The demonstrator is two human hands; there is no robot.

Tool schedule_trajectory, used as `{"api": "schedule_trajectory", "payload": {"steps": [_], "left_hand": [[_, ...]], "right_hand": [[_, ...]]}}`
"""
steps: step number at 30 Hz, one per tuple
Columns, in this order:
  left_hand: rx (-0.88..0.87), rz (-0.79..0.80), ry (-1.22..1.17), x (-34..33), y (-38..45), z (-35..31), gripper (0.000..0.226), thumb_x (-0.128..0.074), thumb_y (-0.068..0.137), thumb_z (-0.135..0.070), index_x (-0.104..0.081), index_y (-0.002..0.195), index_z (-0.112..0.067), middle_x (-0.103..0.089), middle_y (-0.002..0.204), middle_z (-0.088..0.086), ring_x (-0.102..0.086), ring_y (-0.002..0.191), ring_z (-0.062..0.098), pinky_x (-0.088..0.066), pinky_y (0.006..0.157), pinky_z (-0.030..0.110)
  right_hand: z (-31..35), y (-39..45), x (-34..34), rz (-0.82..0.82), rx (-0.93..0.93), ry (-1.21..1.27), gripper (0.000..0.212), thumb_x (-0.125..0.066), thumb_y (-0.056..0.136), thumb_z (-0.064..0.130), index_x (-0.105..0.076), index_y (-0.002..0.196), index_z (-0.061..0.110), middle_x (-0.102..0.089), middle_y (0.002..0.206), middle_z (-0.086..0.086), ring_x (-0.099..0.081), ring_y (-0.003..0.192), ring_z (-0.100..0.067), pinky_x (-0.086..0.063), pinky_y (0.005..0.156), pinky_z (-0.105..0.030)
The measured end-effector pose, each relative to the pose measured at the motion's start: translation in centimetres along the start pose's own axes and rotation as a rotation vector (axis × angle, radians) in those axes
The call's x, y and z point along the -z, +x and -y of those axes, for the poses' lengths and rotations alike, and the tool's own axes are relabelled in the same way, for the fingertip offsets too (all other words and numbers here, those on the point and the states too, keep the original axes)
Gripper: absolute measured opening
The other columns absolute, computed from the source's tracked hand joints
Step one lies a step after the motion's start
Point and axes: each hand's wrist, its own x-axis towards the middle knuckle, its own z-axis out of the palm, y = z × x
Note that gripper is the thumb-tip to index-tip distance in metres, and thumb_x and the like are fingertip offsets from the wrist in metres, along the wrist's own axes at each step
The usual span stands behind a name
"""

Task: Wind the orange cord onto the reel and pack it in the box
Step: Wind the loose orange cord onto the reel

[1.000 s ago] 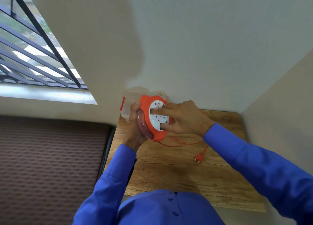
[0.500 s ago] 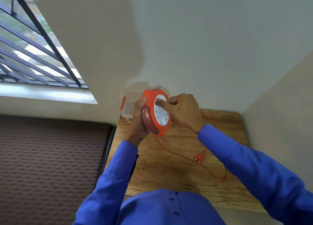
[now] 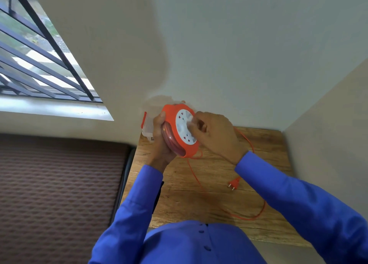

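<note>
Above the desk (image 3: 209,208) | left hand (image 3: 159,140) clamps reel (image 3: 179,132) rim | right hand (image 3: 215,132) fingers pinch its white hub | loose cord (image 3: 194,176) trails below the reel toward the plug (image 3: 234,184)

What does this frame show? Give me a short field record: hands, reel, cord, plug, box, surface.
left hand: grips the reel's rim, holding it up
right hand: fingers on the reel's white face
reel: orange, tilted, partly wound
cord: loose length trails over the table
plug: lying on the table, not wound in
box: clear, behind the reel
table: wooden
</note>
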Motion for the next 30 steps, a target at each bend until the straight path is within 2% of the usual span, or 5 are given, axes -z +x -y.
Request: {"api": "schedule_trajectory", "payload": {"steps": [3, 8, 17, 24, 30], "left_hand": [[0.035, -0.013, -0.028, 0.7, -0.1, -0.2, 0.125, -0.083, 0.071, -0.07, -0.036, 0.163, 0.001, -0.062, 0.133, 0.022, -0.068, 0.114, 0.036, -0.06, 0.093, 0.048], [0.113, 0.033, -0.07, 1.1, -0.2, -0.3, 0.103, -0.081, 0.071, -0.07, -0.053, 0.148, -0.008, -0.065, 0.122, 0.017, -0.068, 0.107, 0.033, -0.059, 0.087, 0.045], [0.096, 0.033, -0.016, 0.6, -0.3, 0.0, 0.104, -0.087, 0.062, -0.076, -0.066, 0.137, -0.007, -0.066, 0.126, 0.024, -0.067, 0.113, 0.038, -0.057, 0.096, 0.05], [0.093, 0.063, 0.056, -0.2, -1.0, -0.1, 0.118, -0.091, 0.057, -0.076, -0.056, 0.151, -0.012, -0.052, 0.146, 0.029, -0.047, 0.135, 0.054, -0.022, 0.114, 0.088], [-0.003, 0.024, 0.208, -2.1, -1.4, -1.0, 0.107, -0.09, 0.057, -0.075, -0.06, 0.143, -0.019, -0.072, 0.114, 0.012, -0.071, 0.102, 0.027, -0.059, 0.09, 0.043]], "right_hand": [[-0.6, -0.6, 0.7, 0.109, 0.284, -0.062, 0.039, -0.055, 0.108, 0.037, -0.056, 0.146, 0.03, -0.059, 0.136, 0.001, -0.067, 0.069, -0.019, -0.059, 0.058, -0.037], [-1.5, -0.2, 1.2, 0.234, 0.497, -0.33, 0.05, -0.051, 0.108, 0.035, -0.041, 0.156, 0.045, -0.049, 0.157, -0.008, -0.05, 0.06, -0.014, -0.056, 0.049, -0.032], [-0.5, 1.0, 1.6, 0.149, 0.129, -0.049, 0.062, -0.075, 0.078, 0.068, -0.065, 0.137, 0.053, -0.083, 0.095, 0.013, -0.074, 0.082, -0.009, -0.062, 0.08, -0.037], [0.1, 1.7, 0.8, 0.043, -0.144, 0.086, 0.056, -0.07, 0.075, 0.082, -0.085, 0.101, 0.035, -0.079, 0.074, 0.011, -0.067, 0.059, 0.0, -0.047, 0.059, -0.018], [0.0, 1.6, -0.2, 0.061, -0.339, 0.292, 0.079, -0.052, 0.101, 0.067, -0.071, 0.051, 0.009, -0.06, 0.041, -0.004, -0.065, 0.046, -0.016, -0.051, 0.059, -0.031]]}}
